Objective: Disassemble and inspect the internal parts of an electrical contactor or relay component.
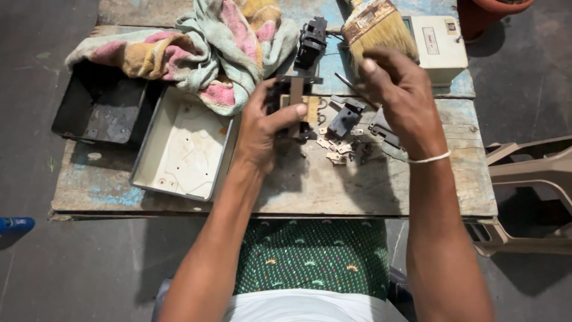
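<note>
My left hand (262, 122) grips a dark switch-like assembly (290, 95) with a metal strip and a tan backing, held just above the wooden board (333, 185). My right hand (398, 95) is closed around the handle of a thin dark tool (347, 84), whose shaft points left toward the assembly. Several small metal contact pieces (336, 149) lie on the board between my hands, beside two dark plastic parts (345, 118).
A white metal box lid (182, 146) and a dark tray (98, 107) sit on the left. A colourful towel (202, 50) lies at the back. A worn paintbrush (378, 27), a black part (311, 40) and a white box (438, 48) are behind. Beige plastic furniture (530, 179) stands on the right.
</note>
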